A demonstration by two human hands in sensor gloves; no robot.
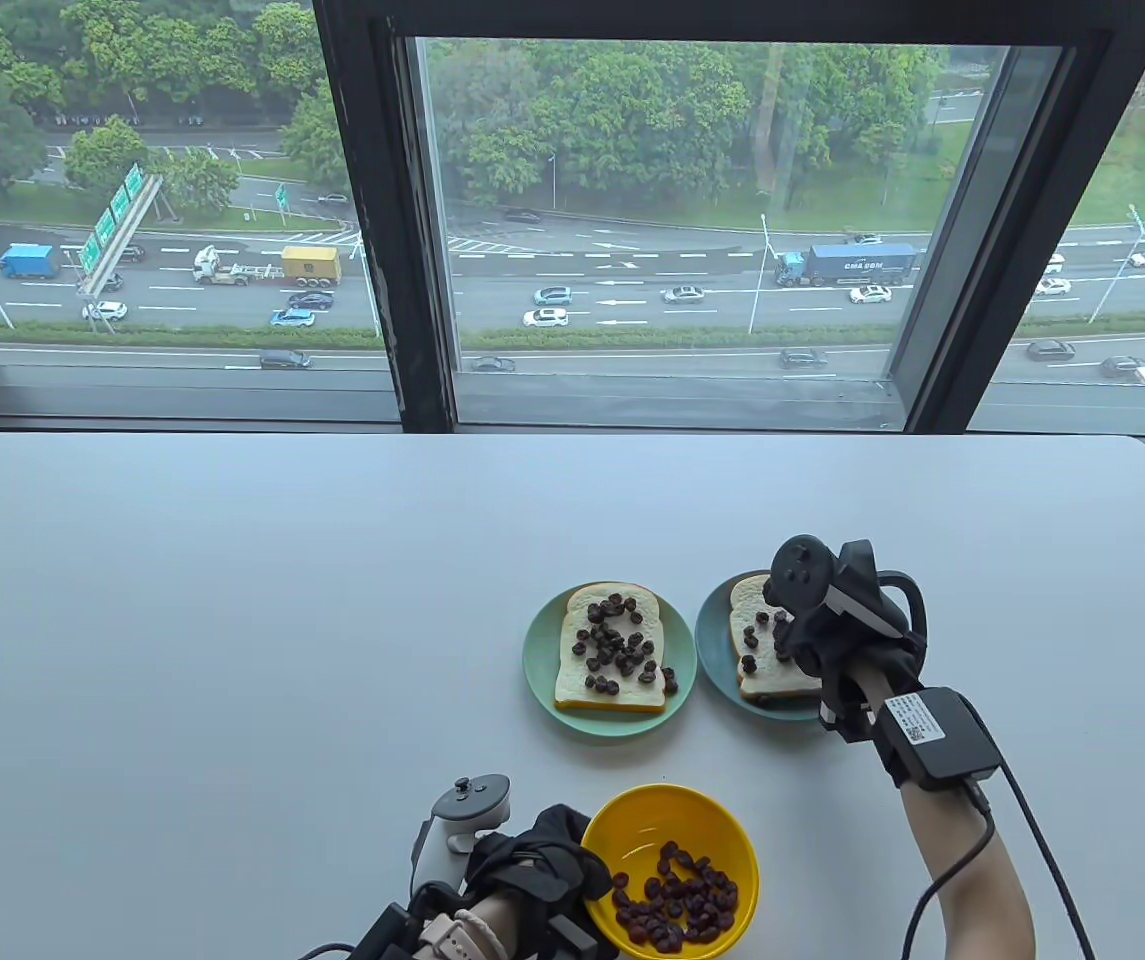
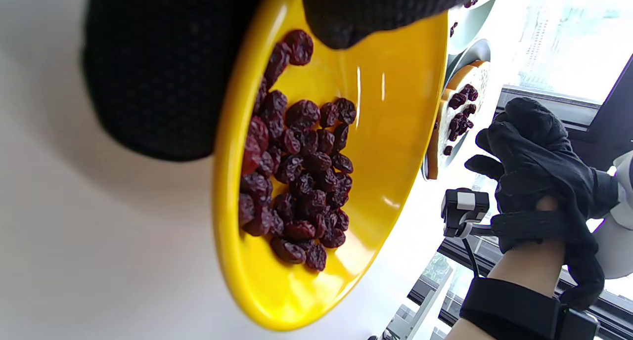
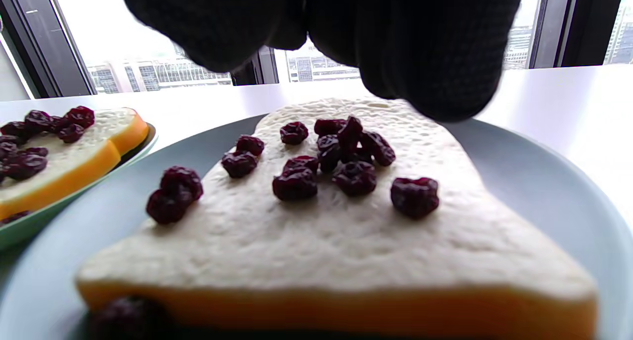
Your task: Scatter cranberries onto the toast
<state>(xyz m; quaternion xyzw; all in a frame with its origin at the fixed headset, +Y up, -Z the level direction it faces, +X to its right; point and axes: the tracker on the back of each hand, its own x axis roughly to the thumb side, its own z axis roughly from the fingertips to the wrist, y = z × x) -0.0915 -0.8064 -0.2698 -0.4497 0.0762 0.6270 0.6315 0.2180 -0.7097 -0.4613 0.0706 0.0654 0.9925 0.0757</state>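
A yellow bowl (image 1: 662, 810) near the front edge holds a heap of dark cranberries (image 1: 677, 900). My left hand (image 1: 547, 865) grips the bowl's left rim; in the left wrist view the thumb (image 2: 346, 14) lies inside the bowl (image 2: 395, 107) and the fingers (image 2: 148, 73) outside. My right hand (image 1: 787, 640) hovers just above the right toast (image 1: 757, 655) on a blue plate (image 1: 712, 640), its fingertips (image 3: 435, 73) bunched together. Whether cranberries are between them is hidden. Several cranberries (image 3: 341, 157) lie on this toast (image 3: 321, 241).
A second toast (image 1: 612, 655) covered with cranberries sits on a green plate (image 1: 542, 660) left of the blue one, the plates nearly touching. The white table (image 1: 232, 620) ends at a window wall behind. A cable runs from my right wrist off the bottom edge.
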